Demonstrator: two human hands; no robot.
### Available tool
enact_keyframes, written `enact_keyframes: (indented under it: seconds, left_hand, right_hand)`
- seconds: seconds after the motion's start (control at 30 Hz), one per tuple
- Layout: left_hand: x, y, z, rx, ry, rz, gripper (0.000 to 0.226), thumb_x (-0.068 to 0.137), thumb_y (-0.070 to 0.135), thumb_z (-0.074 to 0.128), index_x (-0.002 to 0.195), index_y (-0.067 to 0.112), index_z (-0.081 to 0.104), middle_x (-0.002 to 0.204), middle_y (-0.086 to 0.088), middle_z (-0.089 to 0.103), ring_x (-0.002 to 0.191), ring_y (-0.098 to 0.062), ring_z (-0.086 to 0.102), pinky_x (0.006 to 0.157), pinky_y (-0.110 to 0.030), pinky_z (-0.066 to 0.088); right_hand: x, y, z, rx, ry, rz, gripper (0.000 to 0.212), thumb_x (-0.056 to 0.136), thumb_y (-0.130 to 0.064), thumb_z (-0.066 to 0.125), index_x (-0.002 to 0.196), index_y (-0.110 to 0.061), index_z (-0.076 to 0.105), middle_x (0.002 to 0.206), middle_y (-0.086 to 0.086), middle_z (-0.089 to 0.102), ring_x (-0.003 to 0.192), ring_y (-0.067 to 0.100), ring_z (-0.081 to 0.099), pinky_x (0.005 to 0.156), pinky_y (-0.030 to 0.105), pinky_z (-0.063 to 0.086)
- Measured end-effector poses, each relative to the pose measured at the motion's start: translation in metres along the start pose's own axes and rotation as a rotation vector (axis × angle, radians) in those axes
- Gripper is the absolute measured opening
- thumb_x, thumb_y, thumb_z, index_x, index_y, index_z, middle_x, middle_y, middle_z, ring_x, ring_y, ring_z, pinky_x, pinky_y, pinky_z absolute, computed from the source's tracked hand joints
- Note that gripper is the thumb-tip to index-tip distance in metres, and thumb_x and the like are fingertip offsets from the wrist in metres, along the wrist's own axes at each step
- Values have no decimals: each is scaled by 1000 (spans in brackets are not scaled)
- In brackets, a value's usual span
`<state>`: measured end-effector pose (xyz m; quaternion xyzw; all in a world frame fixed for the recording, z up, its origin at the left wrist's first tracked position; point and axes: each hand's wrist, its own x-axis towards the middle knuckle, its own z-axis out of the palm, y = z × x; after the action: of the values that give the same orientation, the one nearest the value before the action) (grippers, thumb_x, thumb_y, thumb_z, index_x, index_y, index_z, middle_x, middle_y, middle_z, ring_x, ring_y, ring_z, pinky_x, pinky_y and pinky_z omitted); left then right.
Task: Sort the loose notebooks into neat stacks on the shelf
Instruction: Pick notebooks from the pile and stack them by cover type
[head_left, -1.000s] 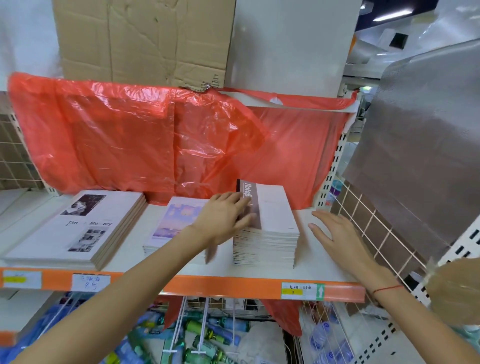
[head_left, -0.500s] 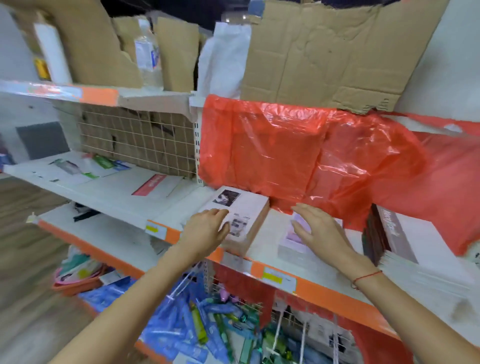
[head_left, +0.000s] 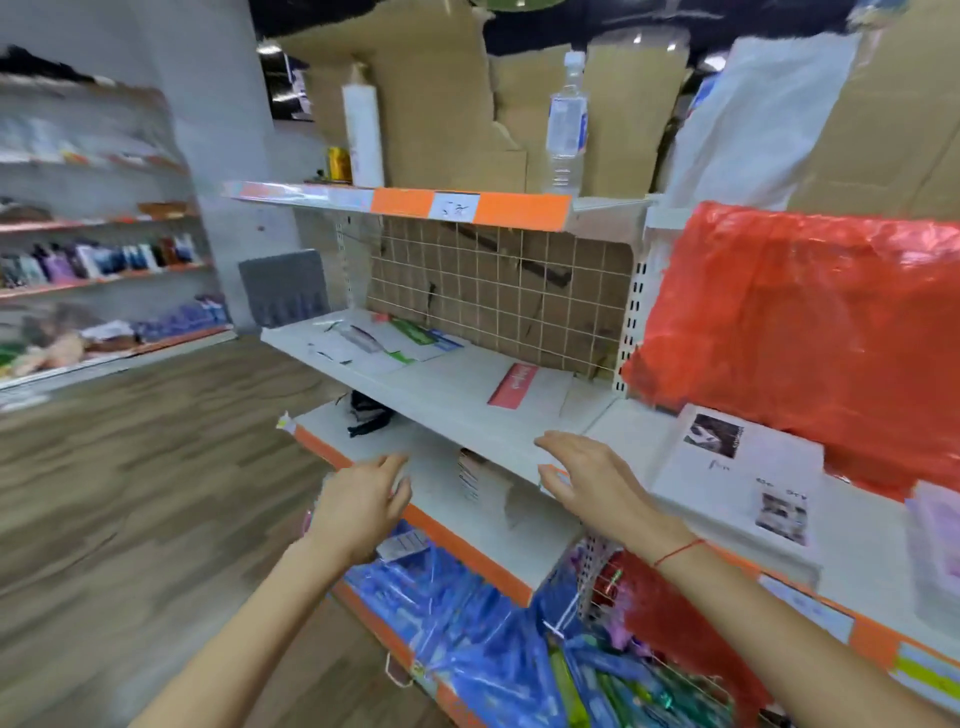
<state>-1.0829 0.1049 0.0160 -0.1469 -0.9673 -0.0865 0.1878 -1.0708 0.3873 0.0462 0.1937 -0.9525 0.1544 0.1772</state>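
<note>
Bright, even overhead light – soft shadows only. Motion blur smears the floor (head_left: 119, 467) and far shelves (head_left: 98, 270); wide-angle bending warps the edges.

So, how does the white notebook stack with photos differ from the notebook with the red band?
The white notebook stack is thick, many copies high; the red-band notebook lies thin and flat. The stack sits before the red plastic sheet; the red-band notebook sits before the wire grid. Neither hand touches either one.

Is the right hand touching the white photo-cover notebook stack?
Apart. The head view shows the right hand hovering left of the notebook stack, bare shelf between them.
</note>
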Motion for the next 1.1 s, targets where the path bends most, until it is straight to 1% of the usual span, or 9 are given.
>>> enact_keyframes:
  seconds: [0.13, 0.23, 0.5, 0.67, 0.7, 0.83, 0.9, 1.03, 1.1]
  left_hand:
    - [5, -47, 5, 18, 33, -28, 46, 84, 36, 37, 104, 10, 69, 88, -6, 71, 70, -29, 67, 52, -32, 52]
    - [13, -73, 20, -15, 22, -38, 33, 86, 27, 50, 109, 10, 66, 94, -5, 70, 77, -28, 67, 55, -33, 53]
    - [80, -159, 54, -52, -9, -64, 47, 85, 28, 45, 125, 7, 60, 120, -11, 62, 105, -31, 62, 81, -41, 54]
    - [147, -226, 48, 43, -71, 19, 37, 72, 24, 50, 101, 8, 67, 92, -8, 67, 76, -25, 68, 61, -26, 53]
    - [159, -242, 48, 52, -50, 28, 35, 73, 22, 52, 101, 7, 67, 94, -9, 67, 78, -25, 68, 63, -26, 52]
    - [203, -301, 65, 9, -54, 17, 46, 79, 11, 64, 124, 2, 58, 124, -18, 59, 111, -33, 59, 90, -40, 50]
    - [229, -318, 77, 19, -36, 37, 44, 80, 15, 59, 121, 3, 60, 119, -17, 62, 105, -33, 62, 84, -39, 53]
    - [289, -342, 97, 100, -97, 133, 45, 71, 24, 42, 100, 3, 68, 88, -12, 69, 71, -29, 68, 50, -33, 56]
    - [319, -358, 111, 101, -118, 172, 48, 71, 26, 37, 101, 3, 66, 88, -13, 67, 71, -31, 67, 49, -35, 55]
  right_hand:
    - [45, -22, 27, -23, -52, -32, 39, 97, -24, 49, 133, -9, 52, 135, 8, 53, 125, 25, 49, 104, 31, 33]
    - [77, -28, 47, -43, -86, -48, 37, 97, -24, 48, 131, -10, 52, 131, 9, 56, 121, 26, 50, 101, 33, 37]
    - [194, -21, 110, -42, -107, -30, 38, 97, -26, 47, 131, -11, 51, 127, 8, 56, 118, 26, 51, 95, 35, 41]
    - [280, -17, 147, -36, -136, 17, 39, 98, -28, 44, 133, -12, 49, 130, 7, 54, 119, 25, 49, 97, 32, 37]
    - [295, -18, 154, -37, -138, 25, 40, 98, -28, 44, 134, -12, 47, 132, 7, 53, 120, 25, 48, 98, 31, 37]
    - [337, -18, 181, -49, -190, 60, 43, 98, -29, 43, 137, -12, 45, 134, 7, 51, 121, 24, 47, 99, 29, 36]
    - [351, -13, 191, -86, -208, 70, 43, 98, -30, 43, 137, -13, 44, 133, 6, 51, 121, 23, 47, 97, 28, 36]
    - [377, 2, 209, -98, -212, 164, 43, 97, -29, 45, 136, -12, 46, 135, 8, 50, 121, 25, 48, 99, 29, 37]
    - [393, 6, 224, -116, -198, 191, 40, 96, -30, 46, 132, -11, 50, 130, 8, 53, 117, 26, 51, 95, 30, 39]
